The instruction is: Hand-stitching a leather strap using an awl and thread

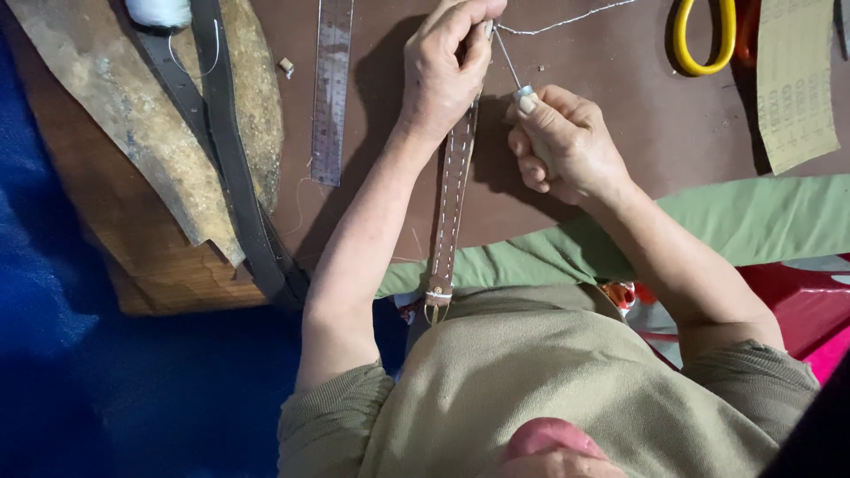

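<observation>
On the brown tabletop [620, 115], all places given relative to the leather strap:
strap: narrow brown leather strap [450, 204] with two rows of pale stitching, runs lengthwise from the person's chest up toward the top edge; metal buckle [434, 310] at its near end.
left hand: left hand [443, 75] at the strap's far end, fingers [474, 44] pinched tight on the strap end and the thread there.
right hand: right hand [567, 146] just right of the strap's far end, fingers curled fully round a pale awl handle [529, 97]; thin metal shaft [507, 57] slants up-left to the left hand's fingertips.
thread: white thread [567, 19] leads from the pinch point off to the right, above the strap end.
ruler: steel ruler [331, 88] lies left of the strap, roughly parallel, well apart.
dark belt: dark leather belt [226, 150] further left, laid over a rough raw hide piece [115, 106]; white thread spool [159, 12] at its far end.
scissors: yellow-handled scissors [704, 35] far right of the strap end.
sandpaper: tan sandpaper sheet [795, 80] right of those.
cloth: green cloth [753, 221] over the tabletop's near edge, right of the strap.
</observation>
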